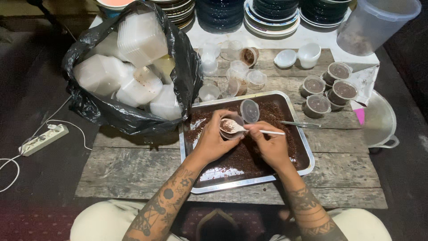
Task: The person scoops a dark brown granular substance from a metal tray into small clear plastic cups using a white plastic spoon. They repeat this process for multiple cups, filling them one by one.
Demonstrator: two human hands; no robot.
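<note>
The left hand (213, 142) has its grip around a small clear cup (232, 126), held over the metal tray (249, 180) of brown crumbs on the wooden counter (133, 169); the right hand (271, 145) pinches a white spoon (234, 127) with its bowl over the cup; filled cups (332, 89) sit at the far right; a black bag (183, 67) of empty tubs sits left.

A tray (303, 156) sits on the tabletop (133, 169). A bag (183, 67) of containers lies to its left. Filled cups (330, 87) stand behind it to the right.

Looks like a home food-prep corner: low plank table (133, 165), stacked plates (272, 15), bagged plastic tubs (133, 58), filled sauce cups (332, 87).
</note>
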